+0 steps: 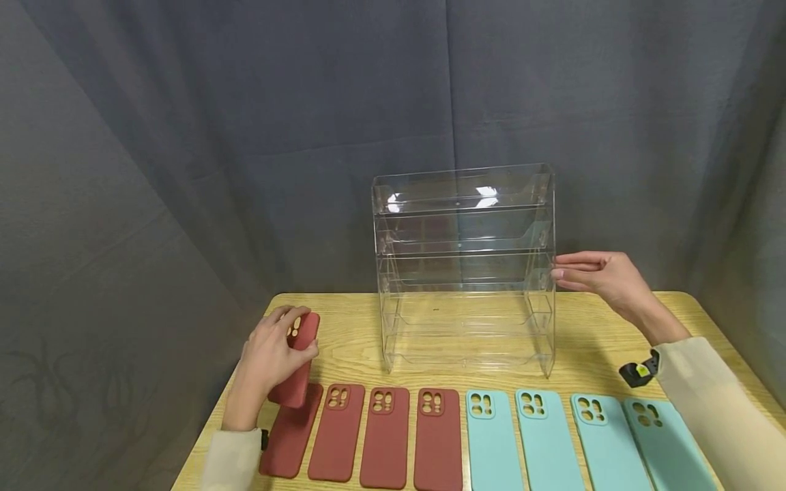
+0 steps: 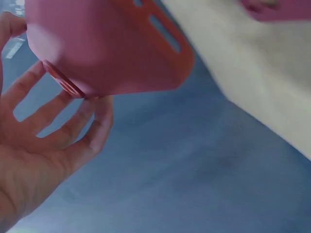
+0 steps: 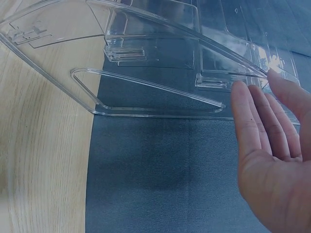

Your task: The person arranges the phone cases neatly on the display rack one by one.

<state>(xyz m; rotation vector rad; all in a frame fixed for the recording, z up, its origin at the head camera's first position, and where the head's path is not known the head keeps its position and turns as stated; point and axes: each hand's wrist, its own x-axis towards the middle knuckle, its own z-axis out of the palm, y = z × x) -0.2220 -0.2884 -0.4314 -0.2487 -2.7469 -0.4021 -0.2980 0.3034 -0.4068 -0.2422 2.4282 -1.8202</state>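
At the left of the head view, my left hand (image 1: 270,351) grips a dark red phone case (image 1: 301,378) with thumb and fingers, tilted upright above the table. The left wrist view shows the fingers of that hand on the case (image 2: 112,53) near its camera cutout. My right hand (image 1: 604,279) reaches the right side of a clear, tiered plastic display rack (image 1: 463,363). In the right wrist view, its fairly straight fingers (image 3: 248,121) lie by the rack's side panel (image 3: 146,102), with the thumb at its edge.
Several red phone cases (image 1: 385,440) lie in a row along the front of the wooden table (image 1: 344,341). Several turquoise cases (image 1: 494,443) continue that row to the right. A grey curtain (image 1: 295,136) hangs behind and beside the table.
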